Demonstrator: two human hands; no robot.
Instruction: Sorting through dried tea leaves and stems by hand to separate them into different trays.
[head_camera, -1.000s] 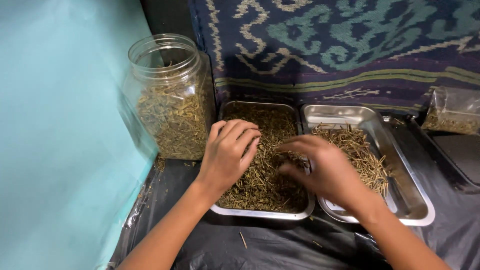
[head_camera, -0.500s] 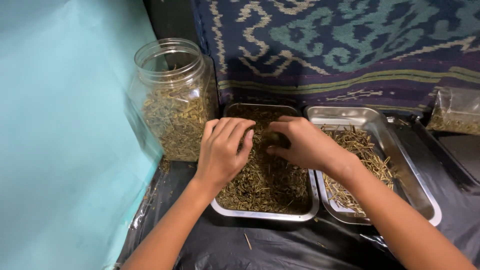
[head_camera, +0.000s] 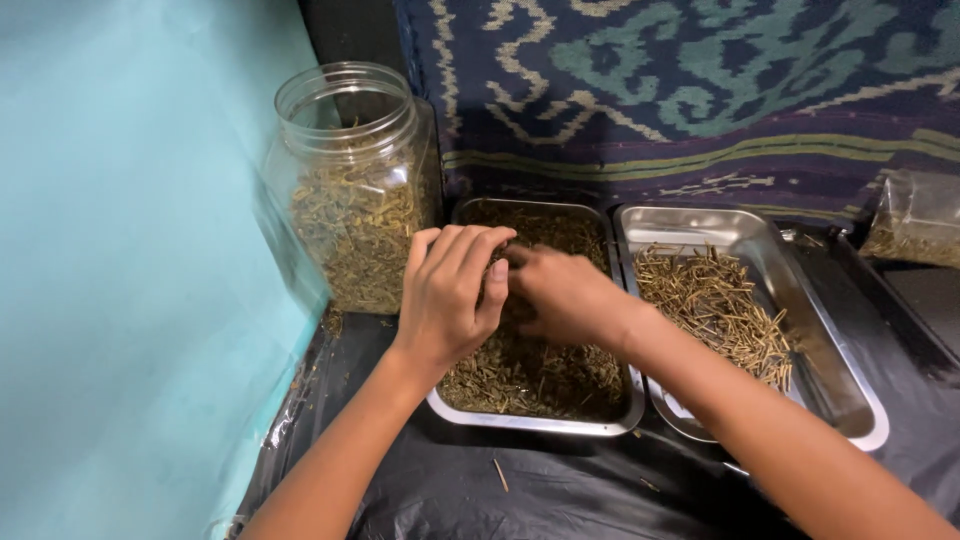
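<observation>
Both hands are working in the left steel tray (head_camera: 535, 425), which is lying at about 6 o'clock from the patterned cloth (head_camera: 700, 90) and is filled with dried herb bits (head_camera: 530, 375). The left hand (head_camera: 450, 295) is resting palm down on the herbs, fingers curved and loose. The right hand (head_camera: 560, 295) is reaching in from 3 o'clock with its fingers bent toward the left one; I cannot tell if it is pinching anything. The herbs are looking very light, dry and brittle, so I think a soft pinch with the fingertips on one stem is best. At 3 o'clock the right steel tray (head_camera: 800, 300) is holding pale stems (head_camera: 720, 305). At 10 o'clock a clear plastic jar (head_camera: 355, 190) is standing.
</observation>
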